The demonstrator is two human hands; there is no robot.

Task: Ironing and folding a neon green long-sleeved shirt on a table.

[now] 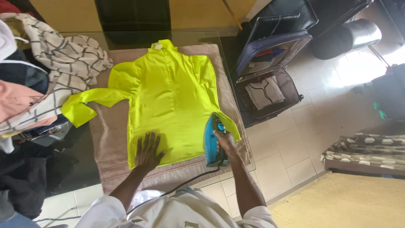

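Left hand [148,151] presses flat, fingers spread, on yellow shirt [168,97]; right hand [224,141] grips blue iron [212,139].

1. The shirt [168,101] is bright neon yellow-green, plain, without pattern.
2. The iron [213,141] is blue-turquoise, with a black cord [185,185].
3. The towel [112,139] under the shirt is dusty pink-beige.
4. The checked cloth [63,55] is white with dark grid lines.
5. The suitcase [270,71] is dark navy.
6. The floor tiles [303,143] are cream.
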